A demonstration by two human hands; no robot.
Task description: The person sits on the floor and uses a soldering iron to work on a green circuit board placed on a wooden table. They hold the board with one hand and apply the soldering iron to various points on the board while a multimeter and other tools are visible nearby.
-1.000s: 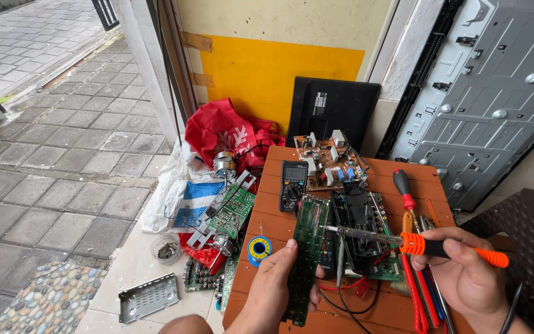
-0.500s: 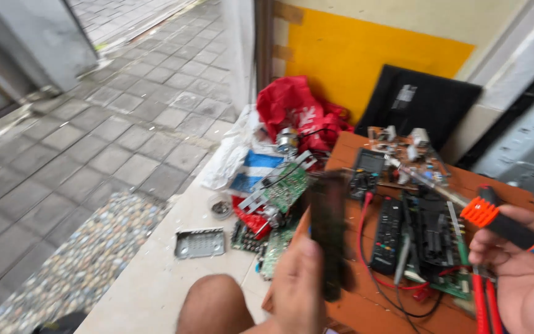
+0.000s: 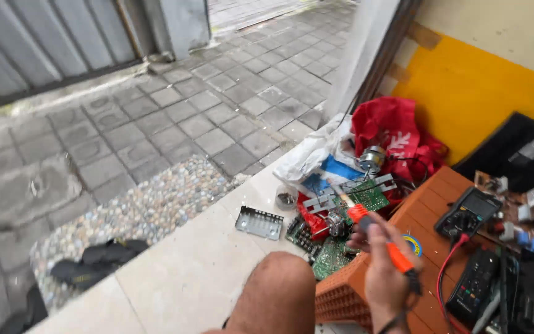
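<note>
Head cam | right hand (image 3: 385,272) grip pinching soldering iron (image 3: 375,232) | orange stool (image 3: 431,216) – tiled floor (image 3: 180,278) – paved yard (image 3: 156,117)

**One head camera, looking down and leftward**

We see from a single head-worn view, tilted down over our own knee (image 3: 273,291) and right hand (image 3: 385,272), both close. It faces the paved yard (image 3: 156,117), with the orange bench (image 3: 428,210) cut off at the right edge.

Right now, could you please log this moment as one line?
right hand: holds orange soldering iron | left hand: out of view | below tip: green circuit boards | beside: multimeter on orange stool
</note>
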